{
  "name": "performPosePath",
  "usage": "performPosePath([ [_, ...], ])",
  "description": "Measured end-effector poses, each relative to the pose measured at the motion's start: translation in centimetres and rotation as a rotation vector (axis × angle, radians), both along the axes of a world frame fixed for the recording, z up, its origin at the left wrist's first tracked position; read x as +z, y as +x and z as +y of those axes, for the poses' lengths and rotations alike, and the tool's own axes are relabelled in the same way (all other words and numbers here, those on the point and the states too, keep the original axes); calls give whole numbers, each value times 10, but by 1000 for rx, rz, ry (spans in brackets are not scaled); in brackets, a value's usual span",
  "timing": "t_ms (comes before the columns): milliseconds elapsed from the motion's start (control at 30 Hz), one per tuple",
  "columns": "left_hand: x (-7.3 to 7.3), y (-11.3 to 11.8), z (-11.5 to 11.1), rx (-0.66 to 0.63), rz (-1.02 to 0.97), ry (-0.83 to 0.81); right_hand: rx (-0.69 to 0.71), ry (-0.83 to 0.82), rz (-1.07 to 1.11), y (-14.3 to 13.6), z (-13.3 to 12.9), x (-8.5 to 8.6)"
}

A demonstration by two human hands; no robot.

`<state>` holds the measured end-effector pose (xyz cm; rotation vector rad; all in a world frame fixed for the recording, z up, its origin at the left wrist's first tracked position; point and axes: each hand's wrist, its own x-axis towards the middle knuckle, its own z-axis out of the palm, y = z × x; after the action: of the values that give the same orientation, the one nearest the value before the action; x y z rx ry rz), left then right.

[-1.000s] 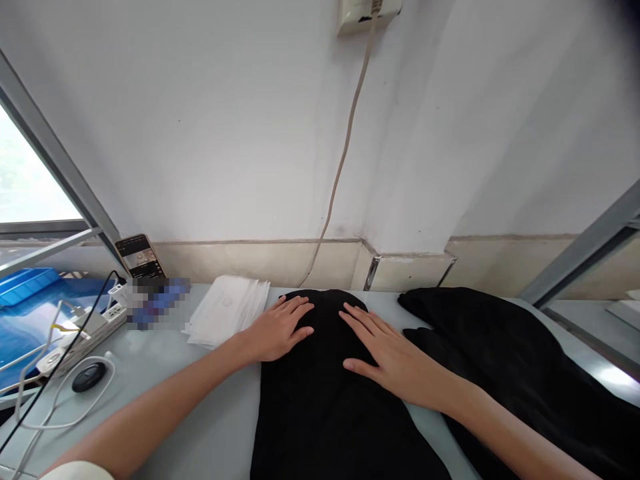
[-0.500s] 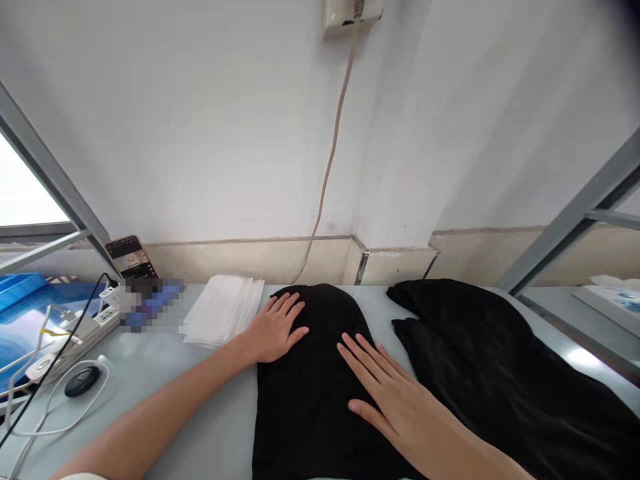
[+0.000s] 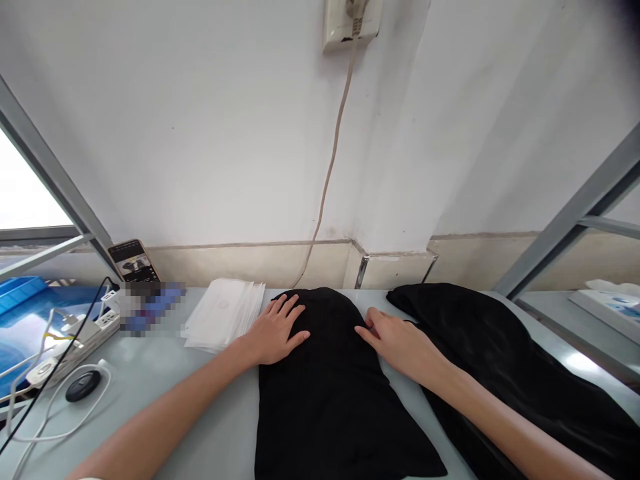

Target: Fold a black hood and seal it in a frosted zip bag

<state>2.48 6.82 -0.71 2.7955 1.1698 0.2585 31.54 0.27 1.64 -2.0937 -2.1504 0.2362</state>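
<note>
Black cloth (image 3: 325,393), folded into a long narrow piece, lies flat on the grey table (image 3: 210,427) straight in front of the person, its rounded far end close to the wall. The left hand (image 3: 276,330) rests flat on the cloth's upper left part, fingers spread and pointing away, the thumb reaching across the fabric. The right hand (image 3: 400,340) sits at the cloth's upper right edge with its fingers curled; whether they pinch the fabric or only press on it cannot be told. The two hands are apart, with a strip of cloth between them, and neither is closed around anything that can be seen clearly.

Just to the right lies a second black garment (image 3: 500,360), a larger, looser heap that runs toward the table's near right corner; the right forearm crosses over its edge. Left of the folded cloth, just beside the left hand, is a stack of white paper sheets (image 3: 223,313). Farther left a phone (image 3: 134,261) leans against the wall, with a white power strip (image 3: 75,333) and a small round black device (image 3: 83,385) on a white cable near the table's left edge. A beige cord (image 3: 333,160) hangs down the wall from a socket (image 3: 350,23).
</note>
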Motion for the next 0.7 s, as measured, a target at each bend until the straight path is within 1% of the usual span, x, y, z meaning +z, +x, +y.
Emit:
performPosePath([
  [67, 5, 0, 0, -9, -1, 7, 29, -5, 11, -1, 2, 0],
  [133, 11, -1, 1, -22, 7, 25, 33, -10, 23, -1, -4, 0],
  [233, 21, 0, 4, -37, -3, 64, 29, -43, 44, 4, -27, 2],
  [333, 26, 5, 12, -24, -16, 114, 32, -103, 79, 11, -56, 3],
  [400, 26, 12, 19, -2, -33, 119, 46, -145, 115, 15, -72, 2],
  [467, 25, 23, 27, 0, -55, 97, 85, -168, 179, 16, -82, 2],
  [533, 21, 35, 36, -25, -62, 69, 113, -170, 254, 15, -86, 1],
  [600, 17, 47, 45, -38, -61, 37, 106, -156, 302, 14, -88, 0],
  [700, 11, 58, 57, -27, -76, -12, 58, -118, 276, 12, -92, -7],
])
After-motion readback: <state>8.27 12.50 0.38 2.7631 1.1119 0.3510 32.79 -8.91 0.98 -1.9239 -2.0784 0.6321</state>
